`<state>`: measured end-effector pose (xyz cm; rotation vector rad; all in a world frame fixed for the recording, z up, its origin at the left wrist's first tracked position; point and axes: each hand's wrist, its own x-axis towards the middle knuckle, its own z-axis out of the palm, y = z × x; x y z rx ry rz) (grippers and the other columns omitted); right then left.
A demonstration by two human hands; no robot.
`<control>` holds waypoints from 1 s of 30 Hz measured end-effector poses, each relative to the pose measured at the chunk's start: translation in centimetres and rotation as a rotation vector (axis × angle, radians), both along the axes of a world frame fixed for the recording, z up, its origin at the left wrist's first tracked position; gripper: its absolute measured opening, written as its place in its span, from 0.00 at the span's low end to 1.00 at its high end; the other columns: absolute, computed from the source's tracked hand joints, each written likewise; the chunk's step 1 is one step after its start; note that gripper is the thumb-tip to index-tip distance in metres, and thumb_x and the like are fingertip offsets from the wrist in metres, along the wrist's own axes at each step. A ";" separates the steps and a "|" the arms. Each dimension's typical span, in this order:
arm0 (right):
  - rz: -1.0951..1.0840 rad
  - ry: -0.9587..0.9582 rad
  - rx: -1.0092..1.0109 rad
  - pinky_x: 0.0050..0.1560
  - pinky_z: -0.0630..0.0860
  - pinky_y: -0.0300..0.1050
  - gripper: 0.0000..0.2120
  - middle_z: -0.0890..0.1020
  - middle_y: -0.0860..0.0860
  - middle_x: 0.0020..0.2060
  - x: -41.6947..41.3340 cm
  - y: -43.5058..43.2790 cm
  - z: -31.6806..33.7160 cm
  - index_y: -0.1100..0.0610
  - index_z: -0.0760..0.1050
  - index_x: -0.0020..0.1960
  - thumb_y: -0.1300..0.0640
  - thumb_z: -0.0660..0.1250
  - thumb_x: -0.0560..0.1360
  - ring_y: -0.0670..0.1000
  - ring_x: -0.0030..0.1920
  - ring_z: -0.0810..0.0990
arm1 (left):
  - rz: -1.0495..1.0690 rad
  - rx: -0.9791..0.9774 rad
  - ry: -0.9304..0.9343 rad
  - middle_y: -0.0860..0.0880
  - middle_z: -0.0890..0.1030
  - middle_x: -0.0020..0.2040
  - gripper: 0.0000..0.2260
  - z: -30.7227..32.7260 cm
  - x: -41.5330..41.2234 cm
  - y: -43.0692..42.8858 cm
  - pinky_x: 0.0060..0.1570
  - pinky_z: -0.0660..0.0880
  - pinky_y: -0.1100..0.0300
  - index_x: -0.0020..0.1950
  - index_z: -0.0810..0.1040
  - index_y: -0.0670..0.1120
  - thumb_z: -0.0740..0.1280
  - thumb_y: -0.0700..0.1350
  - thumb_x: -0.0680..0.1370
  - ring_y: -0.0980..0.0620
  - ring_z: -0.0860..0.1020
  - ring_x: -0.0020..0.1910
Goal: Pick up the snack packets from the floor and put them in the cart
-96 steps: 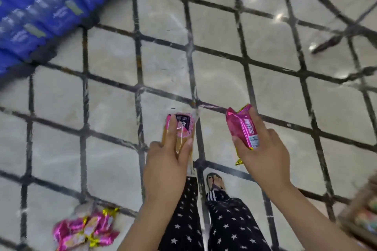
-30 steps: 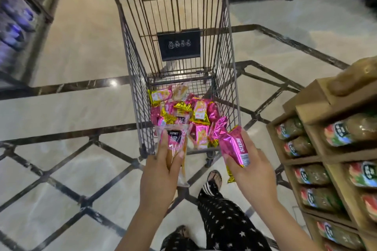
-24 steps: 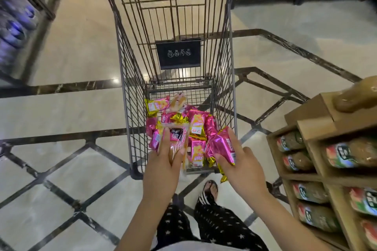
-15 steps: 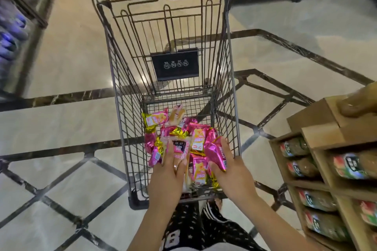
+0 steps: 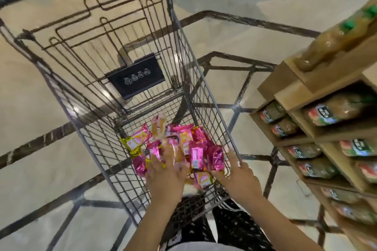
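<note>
A wire shopping cart stands in front of me with a heap of pink and gold snack packets on its floor. Both my hands reach into its near end. My left hand is low over the heap, its fingertips at a clear packet with a tan snack; motion blur hides whether the fingers still hold it. My right hand is by the cart's right wall with fingers spread and holds nothing. A pink foil packet lies on the heap just left of it.
A wooden display rack full of bagged goods stands close on the right, beside the cart. The pale marble floor with dark inlaid lines spreads to the left and behind the cart. My legs in dark star-print trousers are below the cart's near end.
I turned from the floor to the cart and brought both packets into it. My right hand has let go of the pink packet, which now lies on the heap. Both hands sank lower.
</note>
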<state>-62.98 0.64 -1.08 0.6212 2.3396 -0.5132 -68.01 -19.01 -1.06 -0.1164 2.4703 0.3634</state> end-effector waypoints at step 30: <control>-1.421 0.086 0.251 0.67 0.68 0.51 0.40 0.62 0.57 0.74 49.5 7.7 4.6 0.49 0.42 0.79 0.31 0.52 0.77 0.58 0.73 0.62 | -1.667 0.014 0.037 0.41 0.38 0.80 0.34 6.3 34.8 29.0 0.78 0.43 0.46 0.81 0.42 0.54 0.51 0.65 0.81 0.39 0.39 0.79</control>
